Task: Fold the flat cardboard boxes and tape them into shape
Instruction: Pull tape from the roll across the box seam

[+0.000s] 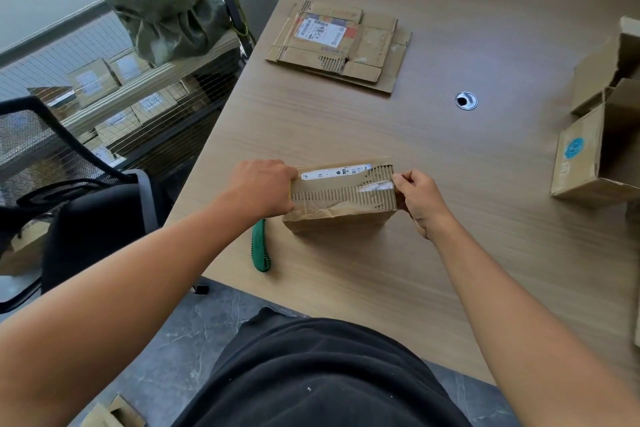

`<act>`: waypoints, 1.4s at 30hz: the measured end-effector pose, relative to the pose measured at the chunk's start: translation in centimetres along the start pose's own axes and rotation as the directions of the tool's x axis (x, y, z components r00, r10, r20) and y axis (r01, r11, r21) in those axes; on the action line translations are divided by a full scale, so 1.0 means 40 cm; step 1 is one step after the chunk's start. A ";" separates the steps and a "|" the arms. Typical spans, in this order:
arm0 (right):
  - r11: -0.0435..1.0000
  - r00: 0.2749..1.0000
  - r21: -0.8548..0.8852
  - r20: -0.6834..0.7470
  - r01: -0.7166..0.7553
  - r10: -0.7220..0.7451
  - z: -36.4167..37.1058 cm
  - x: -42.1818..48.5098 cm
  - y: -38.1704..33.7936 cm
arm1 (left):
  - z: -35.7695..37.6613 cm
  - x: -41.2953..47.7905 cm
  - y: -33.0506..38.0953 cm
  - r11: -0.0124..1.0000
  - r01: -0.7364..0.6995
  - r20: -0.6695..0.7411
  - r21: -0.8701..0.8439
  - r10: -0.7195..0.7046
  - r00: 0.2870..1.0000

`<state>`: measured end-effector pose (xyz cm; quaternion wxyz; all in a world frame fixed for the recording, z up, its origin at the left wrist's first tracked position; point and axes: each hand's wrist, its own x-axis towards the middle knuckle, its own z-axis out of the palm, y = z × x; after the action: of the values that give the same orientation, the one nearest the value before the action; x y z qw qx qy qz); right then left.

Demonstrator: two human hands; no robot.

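Note:
A folded cardboard box (341,199) with torn, ribbed top flaps and a white label stands near the table's front edge. My left hand (265,185) grips its left end, fingers curled over the top edge. At its right end, my right hand (420,199) pinches the corner of the top flap, where a strip of clear tape shows. A stack of flat cardboard boxes (341,45) lies farther back on the table.
A green utility knife (260,248) lies on the wooden table (450,253) just left of the box. Several assembled boxes (595,135) stand at the right edge. A metal cable hole (465,100) is mid-table. A black chair (90,211) and a wire cart (138,104) of boxes stand left.

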<state>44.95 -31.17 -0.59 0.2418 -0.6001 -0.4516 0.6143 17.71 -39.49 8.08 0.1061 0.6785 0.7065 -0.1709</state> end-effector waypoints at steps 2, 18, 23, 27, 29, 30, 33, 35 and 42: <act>0.999 0.999 0.035 0.006 -0.038 0.038 0.012 0.003 0.004 | 0.000 0.001 0.000 1.000 -0.002 -0.002 0.006 0.002 1.000; 0.122 0.866 -0.888 0.390 0.444 -0.314 0.132 0.023 -0.031 | 0.002 0.011 0.002 0.998 -0.045 0.007 0.038 0.044 0.999; 0.096 0.885 -0.910 0.362 0.404 -0.294 0.134 0.026 -0.032 | -0.008 -0.010 -0.049 0.982 -0.069 -0.013 -0.173 0.068 0.998; 0.090 0.899 -0.927 0.325 0.365 -0.292 0.143 0.025 -0.036 | -0.002 -0.055 -0.143 0.888 -0.102 -0.126 -0.449 0.051 0.991; 0.094 0.906 -0.930 0.317 0.355 -0.282 0.146 0.024 -0.037 | 0.015 -0.064 -0.183 0.904 -0.115 -0.168 -0.411 0.049 0.985; 0.097 0.910 -0.933 0.311 0.347 -0.273 0.149 0.024 -0.038 | 0.025 -0.062 -0.200 0.898 -0.102 -0.165 -0.427 0.034 0.986; 0.091 0.922 -0.945 0.282 0.315 -0.265 0.158 0.026 -0.044 | 0.052 -0.025 -0.226 0.934 -0.089 -0.098 -0.346 0.058 0.994; 0.084 0.926 -0.949 0.274 0.304 -0.261 0.162 0.027 -0.047 | 0.069 0.015 -0.233 0.945 -0.097 -0.088 -0.313 0.073 0.993; 0.112 0.920 -0.949 0.249 0.294 -0.302 0.165 0.028 -0.048 | 0.139 0.125 -0.229 0.879 -0.106 0.101 -0.465 0.172 0.980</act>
<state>38.00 -31.05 -0.38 -0.0768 -0.5128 -0.8464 0.1209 7.87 -37.23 1.95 0.3238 0.6699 0.6670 -0.0384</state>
